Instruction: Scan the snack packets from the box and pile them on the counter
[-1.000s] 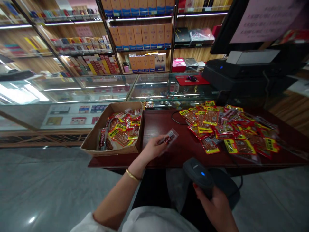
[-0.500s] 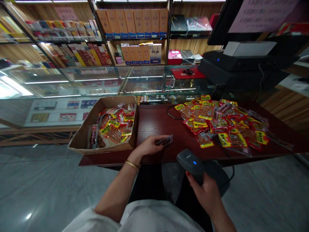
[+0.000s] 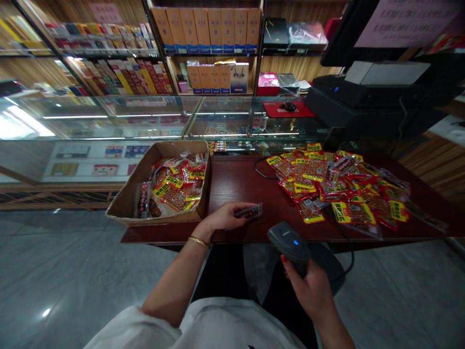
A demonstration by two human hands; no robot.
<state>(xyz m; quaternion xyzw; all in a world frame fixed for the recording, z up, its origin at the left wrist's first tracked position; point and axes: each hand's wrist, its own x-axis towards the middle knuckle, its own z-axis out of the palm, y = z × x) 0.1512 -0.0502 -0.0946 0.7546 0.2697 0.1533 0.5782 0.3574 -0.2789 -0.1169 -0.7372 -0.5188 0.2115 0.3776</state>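
My left hand [image 3: 228, 216] is closed on a small dark snack packet [image 3: 250, 211] with clear ends, just over the dark red table [image 3: 234, 182]. In my right hand [image 3: 312, 286] is a black barcode scanner [image 3: 289, 243] with a blue light, its head tilted toward the packet but apart from it. On the left stands an open cardboard box [image 3: 125, 199] holding several red and yellow snack packets [image 3: 174, 194] and a dark packet [image 3: 144, 199]. A loose heap of similar snack packets [image 3: 314, 167] covers the right side of the table.
Behind the table runs a glass display counter [image 3: 145, 111]. A black mouse [image 3: 287, 106] lies on a red mat [image 3: 303, 110] beside dark checkout equipment [image 3: 366, 104]. The scanner's cable [image 3: 351, 252] hangs at the table's front edge. Shelves with boxes [image 3: 209, 31] line the back.
The view has shifted slightly, so the scene sits a little further right. Both hands keep their holds on the packet and the scanner, with hardly any movement.
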